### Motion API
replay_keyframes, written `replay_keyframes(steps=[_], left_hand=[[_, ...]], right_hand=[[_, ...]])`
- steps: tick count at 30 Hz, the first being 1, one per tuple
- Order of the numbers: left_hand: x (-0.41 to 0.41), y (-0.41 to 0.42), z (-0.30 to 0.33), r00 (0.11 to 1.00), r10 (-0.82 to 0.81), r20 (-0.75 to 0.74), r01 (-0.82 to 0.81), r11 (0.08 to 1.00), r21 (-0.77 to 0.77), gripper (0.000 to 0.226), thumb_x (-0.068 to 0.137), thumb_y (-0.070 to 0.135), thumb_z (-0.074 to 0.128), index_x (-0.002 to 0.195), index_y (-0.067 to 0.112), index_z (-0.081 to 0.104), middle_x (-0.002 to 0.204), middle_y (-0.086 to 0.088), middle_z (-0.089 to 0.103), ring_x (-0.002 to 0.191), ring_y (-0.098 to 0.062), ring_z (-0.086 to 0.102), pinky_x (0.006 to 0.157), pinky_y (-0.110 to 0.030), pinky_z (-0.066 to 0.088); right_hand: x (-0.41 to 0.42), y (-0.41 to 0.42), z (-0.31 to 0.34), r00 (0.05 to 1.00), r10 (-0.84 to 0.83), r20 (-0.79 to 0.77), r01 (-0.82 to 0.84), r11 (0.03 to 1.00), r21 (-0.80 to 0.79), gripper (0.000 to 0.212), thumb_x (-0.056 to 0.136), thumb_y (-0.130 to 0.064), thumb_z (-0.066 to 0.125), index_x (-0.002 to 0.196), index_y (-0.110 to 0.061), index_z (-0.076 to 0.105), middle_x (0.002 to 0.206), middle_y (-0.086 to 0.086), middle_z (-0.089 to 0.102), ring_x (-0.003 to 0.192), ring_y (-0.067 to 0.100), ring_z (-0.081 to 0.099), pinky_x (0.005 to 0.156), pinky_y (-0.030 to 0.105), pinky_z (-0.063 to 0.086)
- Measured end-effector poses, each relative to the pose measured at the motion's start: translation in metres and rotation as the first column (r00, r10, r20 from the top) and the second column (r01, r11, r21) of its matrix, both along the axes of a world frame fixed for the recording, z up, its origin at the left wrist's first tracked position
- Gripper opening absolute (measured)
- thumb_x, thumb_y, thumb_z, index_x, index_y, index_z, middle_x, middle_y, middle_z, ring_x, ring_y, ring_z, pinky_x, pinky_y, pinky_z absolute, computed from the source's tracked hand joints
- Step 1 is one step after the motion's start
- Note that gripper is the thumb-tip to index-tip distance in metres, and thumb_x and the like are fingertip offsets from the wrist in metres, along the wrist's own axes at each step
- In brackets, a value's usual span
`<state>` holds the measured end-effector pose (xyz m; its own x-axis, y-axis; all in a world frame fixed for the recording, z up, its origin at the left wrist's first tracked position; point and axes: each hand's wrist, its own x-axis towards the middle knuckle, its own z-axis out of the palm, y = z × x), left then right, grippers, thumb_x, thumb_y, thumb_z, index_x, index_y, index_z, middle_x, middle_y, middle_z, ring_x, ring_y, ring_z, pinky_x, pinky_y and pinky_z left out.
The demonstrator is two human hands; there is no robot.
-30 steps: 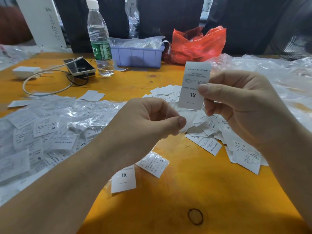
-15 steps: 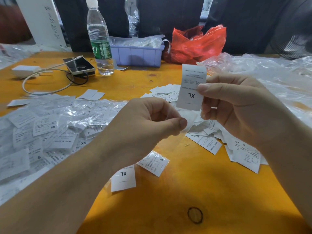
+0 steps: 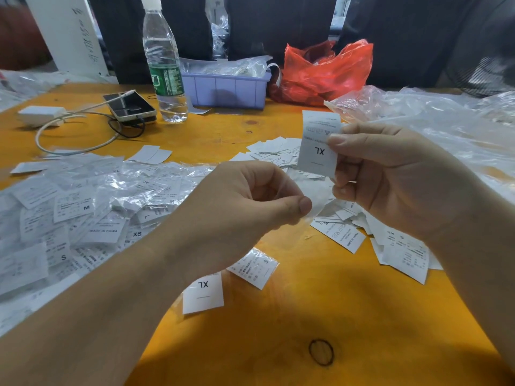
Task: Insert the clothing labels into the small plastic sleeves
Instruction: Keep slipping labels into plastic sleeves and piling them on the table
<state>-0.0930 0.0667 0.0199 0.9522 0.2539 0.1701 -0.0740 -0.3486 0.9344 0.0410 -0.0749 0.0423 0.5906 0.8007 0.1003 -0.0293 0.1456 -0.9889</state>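
My right hand (image 3: 390, 179) pinches a white XL clothing label (image 3: 316, 146) upright above the orange table (image 3: 278, 330). Just below it, my left hand (image 3: 245, 201) pinches a small clear plastic sleeve (image 3: 316, 195) between thumb and forefinger; the sleeve is faint and partly hidden by my fingers. The label's lower edge hangs close above the sleeve. A heap of sleeved labels (image 3: 78, 215) covers the table's left side. Loose bare labels (image 3: 390, 246) lie in a pile under my right hand.
A sleeved XL label (image 3: 203, 292) and an S label (image 3: 252, 267) lie near my left forearm. At the back stand a water bottle (image 3: 164, 65), a phone (image 3: 129, 107) with cables, a purple bin (image 3: 225, 89) and a red bag (image 3: 326, 71). Crumpled clear plastic (image 3: 434, 118) fills the right.
My right hand has lowered the XL label down and slightly left, towards the sleeve in my left hand. The left hand has barely moved.
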Motion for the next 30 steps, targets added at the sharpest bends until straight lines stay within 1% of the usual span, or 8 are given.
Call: replay_keyframes(steps=[4, 8, 11, 15, 21, 24, 27, 30], left_hand=[[0.0003, -0.0002, -0.0007, 1.000, -0.004, -0.007, 0.004, 1.000, -0.004, 0.008, 0.077, 0.026, 0.076, 0.075, 0.019, 0.072, 0.068, 0.004, 0.072, 0.061, -0.002, 0.062, 0.056, -0.011, 0.047], [0.0001, -0.0003, -0.0007, 1.000, 0.003, -0.010, -0.003, 1.000, 0.009, 0.007, 0.078, 0.025, 0.075, 0.074, 0.020, 0.073, 0.069, 0.004, 0.073, 0.061, -0.001, 0.062, 0.057, -0.011, 0.048], [-0.0001, -0.0005, -0.0001, 1.000, 0.000, -0.005, 0.000, 1.000, 0.011, 0.007, 0.077, 0.025, 0.075, 0.074, 0.020, 0.073, 0.069, 0.005, 0.073, 0.061, -0.001, 0.063, 0.056, -0.010, 0.048], [0.0001, -0.0004, -0.0001, 1.000, -0.002, -0.003, 0.002, 1.000, 0.014, 0.007, 0.075, 0.028, 0.076, 0.071, 0.023, 0.072, 0.068, 0.006, 0.072, 0.059, 0.001, 0.062, 0.053, -0.009, 0.045], [-0.0002, -0.0002, 0.0001, 1.000, -0.002, -0.006, 0.002, 1.000, 0.021, 0.008, 0.077, 0.027, 0.076, 0.073, 0.022, 0.071, 0.068, 0.006, 0.072, 0.060, 0.001, 0.062, 0.054, -0.008, 0.045], [-0.0004, -0.0007, 0.0002, 1.000, -0.004, -0.005, 0.004, 1.000, 0.018, 0.008, 0.077, 0.027, 0.075, 0.073, 0.022, 0.071, 0.068, 0.006, 0.072, 0.059, 0.002, 0.061, 0.054, -0.008, 0.045], [-0.0004, -0.0007, 0.0004, 1.000, -0.004, 0.001, 0.004, 1.000, 0.014, 0.008, 0.078, 0.025, 0.075, 0.072, 0.022, 0.071, 0.068, 0.006, 0.072, 0.059, 0.002, 0.061, 0.054, -0.008, 0.045], [-0.0005, -0.0006, 0.0006, 1.000, 0.000, -0.001, 0.000, 1.000, 0.019, 0.008, 0.078, 0.026, 0.075, 0.072, 0.022, 0.071, 0.069, 0.007, 0.073, 0.060, 0.001, 0.062, 0.054, -0.007, 0.045]], right_hand=[[-0.0005, 0.0005, -0.0001, 0.999, 0.000, 0.040, 0.001, 0.999, -0.036, 0.008, 0.072, -0.019, 0.067, 0.064, -0.017, 0.067, 0.081, 0.015, 0.069, 0.052, 0.015, 0.051, 0.052, 0.023, 0.046], [-0.0040, 0.0011, -0.0003, 0.998, -0.003, 0.059, 0.006, 0.999, -0.044, 0.008, 0.070, -0.020, 0.067, 0.068, -0.013, 0.066, 0.078, 0.015, 0.068, 0.051, 0.014, 0.050, 0.048, 0.021, 0.046], [-0.0043, 0.0007, -0.0005, 0.997, -0.014, 0.069, 0.018, 0.999, -0.047, 0.009, 0.069, -0.021, 0.068, 0.070, -0.012, 0.066, 0.079, 0.015, 0.067, 0.052, 0.015, 0.050, 0.048, 0.021, 0.046], [-0.0039, 0.0006, -0.0009, 0.996, -0.021, 0.088, 0.024, 0.999, -0.035, 0.007, 0.071, -0.021, 0.068, 0.064, -0.017, 0.069, 0.079, 0.014, 0.068, 0.053, 0.014, 0.050, 0.050, 0.021, 0.046], [-0.0008, 0.0005, -0.0005, 0.993, -0.066, 0.102, 0.067, 0.998, -0.006, 0.009, 0.069, -0.021, 0.069, 0.061, -0.018, 0.069, 0.077, 0.014, 0.070, 0.051, 0.014, 0.050, 0.050, 0.021, 0.045], [-0.0016, 0.0001, -0.0003, 0.992, -0.049, 0.112, 0.052, 0.999, -0.017, 0.009, 0.070, -0.021, 0.069, 0.062, -0.018, 0.070, 0.080, 0.015, 0.070, 0.052, 0.014, 0.050, 0.051, 0.022, 0.045], [-0.0031, -0.0004, -0.0001, 0.992, -0.025, 0.121, 0.029, 0.999, -0.032, 0.011, 0.072, -0.022, 0.069, 0.062, -0.019, 0.070, 0.078, 0.013, 0.071, 0.053, 0.013, 0.051, 0.052, 0.021, 0.046], [-0.0042, -0.0001, -0.0017, 0.991, -0.001, 0.136, 0.006, 0.999, -0.039, 0.010, 0.074, -0.022, 0.071, 0.066, -0.017, 0.071, 0.080, 0.013, 0.071, 0.054, 0.014, 0.051, 0.051, 0.020, 0.046]])
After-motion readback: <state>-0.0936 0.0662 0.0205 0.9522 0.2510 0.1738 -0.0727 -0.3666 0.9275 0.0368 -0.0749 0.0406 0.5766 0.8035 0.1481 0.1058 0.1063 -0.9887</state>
